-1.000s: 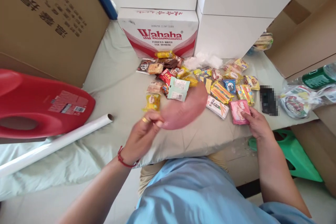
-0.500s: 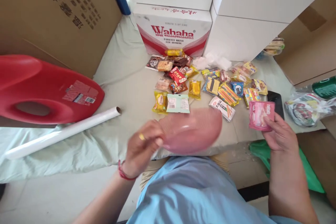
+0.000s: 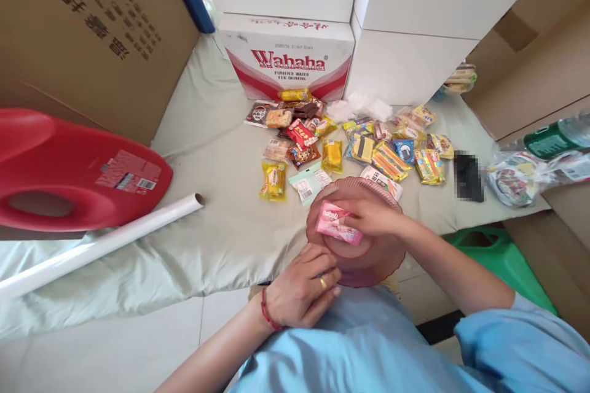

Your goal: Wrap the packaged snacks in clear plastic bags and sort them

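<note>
In front of my body a translucent pink ribbed plate faces up. My left hand is closed on its near left rim, most of the fingertips hidden from me. My right hand grips a pink nabati wafer packet, which is over the plate's middle; whether it touches the plate I cannot tell. Just beyond the rim lie a pale green snack packet and a white snack box, partly covered by the plate.
Several wrapped snacks lie across the cloth-covered table. Behind them stands a Wahaha carton. On the left are a red jug and a white roll. A bagged bowl and a green-labelled bottle lie right.
My right hand has brought the pink packet leftward from the right side to above the plate. The plate, tilted and blurred before, now faces up nearer my body. The pale green packet has turned.
</note>
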The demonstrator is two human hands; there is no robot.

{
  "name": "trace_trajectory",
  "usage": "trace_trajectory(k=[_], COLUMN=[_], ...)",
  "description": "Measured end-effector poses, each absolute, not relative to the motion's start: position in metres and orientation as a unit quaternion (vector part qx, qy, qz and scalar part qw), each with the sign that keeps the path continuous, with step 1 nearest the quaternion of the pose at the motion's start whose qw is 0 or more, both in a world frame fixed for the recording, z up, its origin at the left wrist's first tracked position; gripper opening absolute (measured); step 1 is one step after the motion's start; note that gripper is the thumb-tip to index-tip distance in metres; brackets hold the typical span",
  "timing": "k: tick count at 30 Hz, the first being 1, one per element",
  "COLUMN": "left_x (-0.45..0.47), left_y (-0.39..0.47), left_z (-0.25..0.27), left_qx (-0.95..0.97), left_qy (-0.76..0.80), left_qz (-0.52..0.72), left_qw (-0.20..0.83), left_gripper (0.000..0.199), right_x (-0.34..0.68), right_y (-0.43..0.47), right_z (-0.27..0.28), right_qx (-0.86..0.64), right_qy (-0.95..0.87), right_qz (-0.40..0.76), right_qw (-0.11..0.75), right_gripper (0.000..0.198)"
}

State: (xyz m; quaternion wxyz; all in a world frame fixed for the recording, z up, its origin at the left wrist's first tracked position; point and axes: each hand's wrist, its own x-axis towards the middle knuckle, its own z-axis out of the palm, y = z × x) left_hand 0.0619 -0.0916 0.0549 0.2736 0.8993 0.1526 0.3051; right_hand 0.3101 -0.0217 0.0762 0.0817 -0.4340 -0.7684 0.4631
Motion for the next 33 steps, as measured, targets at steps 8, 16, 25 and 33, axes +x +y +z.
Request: trace_trajectory(k=[8, 16, 25, 33], left_x=[0.093, 0.091, 0.062, 0.065], left_y=[-0.051, -0.046, -0.068, -0.07], left_z=[0.06, 0.073, 0.061, 0.054], left_qx=[0.936, 0.945, 0.94, 0.936], left_qy=[0.308, 0.304, 0.325, 0.325], left_qz=[0.116, -0.016, 0.042, 0.089], left_qw=[0.121, 0.118, 0.091, 0.102], left_gripper=[0.03, 0.025, 0.034, 0.03], right_x=[0.321, 0.409, 0.409, 0.389], right_y=[-0.053, -0.029, 0.006, -0.004], right_z=[0.089, 0.05, 0.035, 0.044], right_qx=[-0.541, -0.716, -0.712, -0.717], right_qy=[-0.799, -0.645, -0.686, -0.669], right_qz=[0.21, 0.117, 0.153, 0.195], right_qw=[0.154, 0.239, -0.008, 0.036], right_gripper=[0.029, 0.032, 0.037, 0.027])
